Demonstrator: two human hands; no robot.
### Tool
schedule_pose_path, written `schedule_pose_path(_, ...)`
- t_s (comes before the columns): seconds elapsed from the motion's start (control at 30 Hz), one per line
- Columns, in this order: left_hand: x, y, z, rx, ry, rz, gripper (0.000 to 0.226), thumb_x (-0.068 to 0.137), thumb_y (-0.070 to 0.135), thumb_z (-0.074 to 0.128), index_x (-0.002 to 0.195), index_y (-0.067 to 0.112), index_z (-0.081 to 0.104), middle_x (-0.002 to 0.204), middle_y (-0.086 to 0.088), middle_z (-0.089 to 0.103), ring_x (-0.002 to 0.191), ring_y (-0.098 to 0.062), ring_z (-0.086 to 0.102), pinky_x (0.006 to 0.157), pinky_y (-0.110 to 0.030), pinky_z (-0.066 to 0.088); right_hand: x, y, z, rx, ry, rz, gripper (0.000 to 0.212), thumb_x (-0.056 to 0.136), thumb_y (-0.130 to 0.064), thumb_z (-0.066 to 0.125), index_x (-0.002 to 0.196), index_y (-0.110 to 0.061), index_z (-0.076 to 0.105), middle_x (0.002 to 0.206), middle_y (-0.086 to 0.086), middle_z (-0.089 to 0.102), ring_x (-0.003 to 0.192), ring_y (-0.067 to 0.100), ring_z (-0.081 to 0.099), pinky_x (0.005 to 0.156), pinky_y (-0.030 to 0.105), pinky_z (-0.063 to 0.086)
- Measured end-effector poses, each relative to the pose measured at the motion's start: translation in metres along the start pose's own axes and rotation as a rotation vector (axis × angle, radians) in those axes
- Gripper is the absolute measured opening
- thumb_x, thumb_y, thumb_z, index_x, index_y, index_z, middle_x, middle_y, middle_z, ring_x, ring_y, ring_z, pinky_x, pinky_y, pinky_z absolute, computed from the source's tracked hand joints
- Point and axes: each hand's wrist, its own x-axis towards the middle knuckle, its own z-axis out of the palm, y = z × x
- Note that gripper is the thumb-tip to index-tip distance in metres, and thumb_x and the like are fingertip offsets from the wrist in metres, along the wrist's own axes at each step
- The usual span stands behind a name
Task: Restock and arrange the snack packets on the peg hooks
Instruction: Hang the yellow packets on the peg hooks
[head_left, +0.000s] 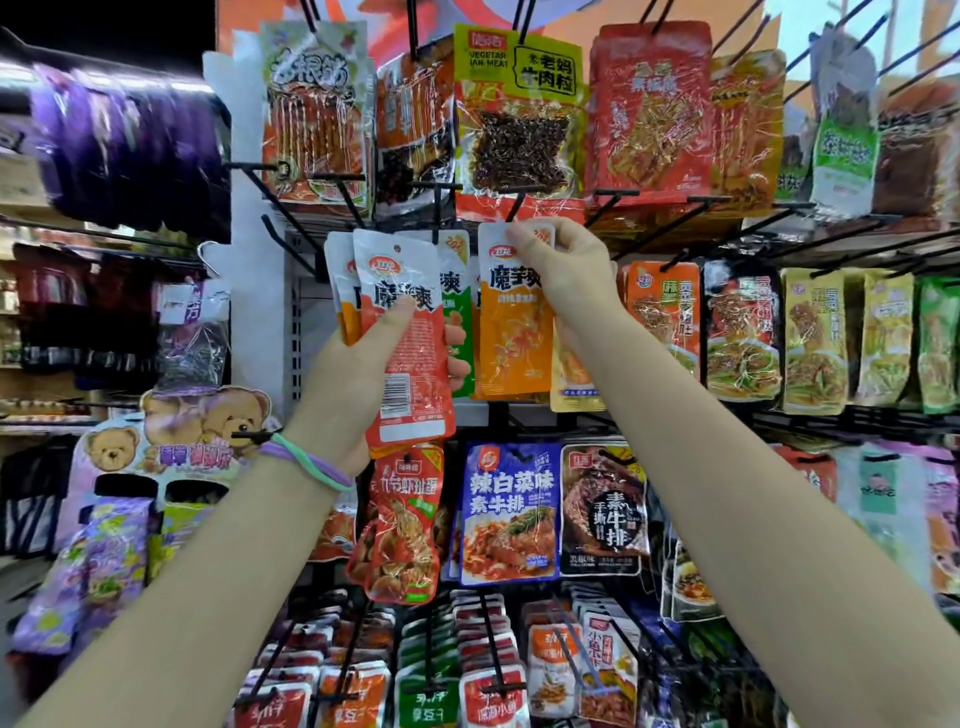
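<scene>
1. The left hand (358, 374) grips a fanned bunch of narrow white-topped foil snack packets (405, 338), thumb pressed across the front of the red one and fingers curled behind; an orange-bottomed and a green-bottomed packet show at either edge of the bunch.
2. A pair of thin green and purple elastic bands (306, 462) circles the left wrist.
3. The right hand (566, 270) pinches the white top edge of a single orange-bottomed foil packet (514, 322) between thumb and fingertips, holding it up right at the tip of a black wire peg hook (519, 202).
4. Whether that packet's hang hole is already over the hook cannot be told, as the fingers cover it.
5. The held bunch sits just beside the orange packet, left of it, at the same height.
6. Above hang larger packets, among them a yellow-and-green-headed clear pouch of dark shredded snack (519, 114).
7. Below hang a blue glossy packet showing a plate of red noodles (511, 512) and a red prawn-printed packet (405, 525).
8. To the lower left stands a cardboard display with cartoon teddy bears (176, 431).
</scene>
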Motion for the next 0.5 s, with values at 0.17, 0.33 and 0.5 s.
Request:
schedule_pose_path(0.17,0.002,-0.002,-0.002,0.02,-0.001,0.004,0.04,0.105,0.034,0.05,0.112,-0.002,0.068,0.104,-0.018,0.075,0.081,-0.031,0.072,0.077,-0.042,0.062,0.001,-0.007,-0.001,0.059,-0.025,0.089,0.019,0.089,-0.03,0.076,0.074,-0.024,0.067,0.08,-0.003,0.07,0.083,0.021,0.066,0.082,0.046,0.057)
schedule_pose_path(0.33,0.0,-0.003,-0.002,0.037,0.015,0.007,0.04,0.105,0.034,0.051,0.113,-0.002,0.067,0.105,-0.019,0.075,0.085,-0.034,0.071,0.083,-0.047,0.059,0.002,-0.014,0.003,-0.027,0.032,0.085,0.027,0.096,-0.033,0.067,0.072,-0.021,0.061,0.08,0.0,0.057,0.081,0.018,0.051,0.075,0.033,0.042)
schedule_pose_path(0.5,-0.001,-0.005,-0.005,0.025,0.002,0.01,0.043,0.105,0.035,0.05,0.117,-0.003,0.066,0.106,-0.018,0.075,0.082,-0.031,0.072,0.078,-0.043,0.06,-0.008,-0.011,-0.003,-0.188,0.052,-0.032,0.029,0.096,-0.044,0.064,0.113,-0.021,0.061,0.097,-0.007,0.059,0.085,0.004,0.054,0.064,0.019,0.041)
